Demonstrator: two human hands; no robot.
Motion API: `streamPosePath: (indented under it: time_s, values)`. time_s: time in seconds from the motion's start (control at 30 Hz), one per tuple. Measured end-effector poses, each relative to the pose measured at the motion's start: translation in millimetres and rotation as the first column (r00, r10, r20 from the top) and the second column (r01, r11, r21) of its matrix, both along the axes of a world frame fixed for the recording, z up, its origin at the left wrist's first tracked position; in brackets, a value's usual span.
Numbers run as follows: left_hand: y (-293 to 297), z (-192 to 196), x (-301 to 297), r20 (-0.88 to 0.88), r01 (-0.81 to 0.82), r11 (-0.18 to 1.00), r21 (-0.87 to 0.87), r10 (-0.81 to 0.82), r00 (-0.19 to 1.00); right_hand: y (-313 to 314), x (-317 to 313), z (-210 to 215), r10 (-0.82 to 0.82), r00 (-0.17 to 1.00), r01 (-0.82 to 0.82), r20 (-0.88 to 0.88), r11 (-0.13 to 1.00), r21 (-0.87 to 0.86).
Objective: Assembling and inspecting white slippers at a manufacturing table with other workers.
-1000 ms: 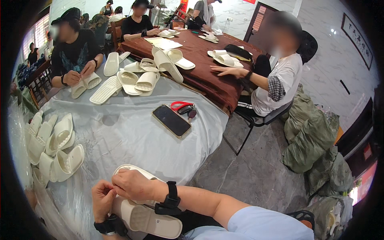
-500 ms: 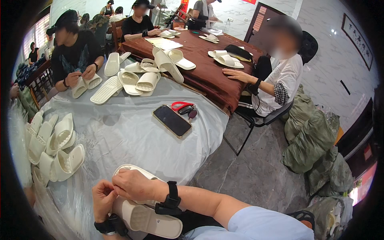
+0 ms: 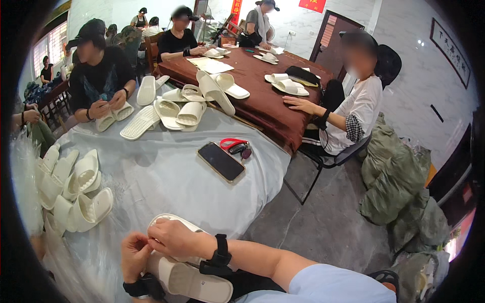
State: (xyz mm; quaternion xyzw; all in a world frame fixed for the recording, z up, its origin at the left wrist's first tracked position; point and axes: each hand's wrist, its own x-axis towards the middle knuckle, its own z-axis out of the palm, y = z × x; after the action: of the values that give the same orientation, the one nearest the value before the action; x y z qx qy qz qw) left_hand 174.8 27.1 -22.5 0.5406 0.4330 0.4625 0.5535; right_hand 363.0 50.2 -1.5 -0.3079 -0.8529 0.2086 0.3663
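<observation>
My left hand (image 3: pixel 135 256) and my right hand (image 3: pixel 174 236) meet fingertip to fingertip at the near edge of the plastic-covered table. Both are closed in a pinch, and whatever lies between the fingers is too small or too hidden to name. Directly beneath them is a pair of cream slippers. The nearer slipper (image 3: pixel 194 281) has its strap by my left hand and its heel toward the lower right. Beyond it, the farther slipper (image 3: pixel 171 217) is mostly covered by my right hand and wrist. Each wrist wears a black strap.
Cream slippers (image 3: pixel 93 209) lie in a group at the left, with another heap (image 3: pixel 189 113) at the far side. A phone (image 3: pixel 221 161) and keys with a red strap (image 3: pixel 236 146) lie mid-table. Co-workers sit around a brown-covered table (image 3: pixel 252 101); green sacks (image 3: pixel 389 177) stand right.
The whole view has shifted slightly, so the tabletop things sit a little lower and farther right. My hands keep their pinch over the slippers. The standing person at the back has bent arms lowered toward the table.
</observation>
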Motion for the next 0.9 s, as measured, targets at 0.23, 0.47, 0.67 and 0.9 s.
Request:
streamPosePath:
  time_s: [0.23,0.47,0.67,0.9]
  values:
    - [0.4,-2.9,2.0,0.132,-0.018,1.0,-0.005,0.019,0.991,-1.0,-0.9,-1.4,-0.003,0.993,0.0,-0.12,1.0,-0.022]
    - [3.0,-8.2,-0.5,0.035,-0.006,0.998,0.059,0.004,0.999,-1.5,-0.4,1.1,0.01,0.992,-0.012,-0.124,1.0,-0.018]
    - [1.5,-4.4,-2.5,-0.054,-0.008,0.999,0.043,0.01,0.998,-3.3,0.4,0.2,0.02,0.996,-0.019,-0.084,1.0,0.012]
    - [-0.9,5.4,3.7,-0.011,-0.013,1.0,-0.013,0.013,1.0,0.8,-1.3,-7.2,-0.027,0.995,0.026,-0.096,1.0,-0.01]
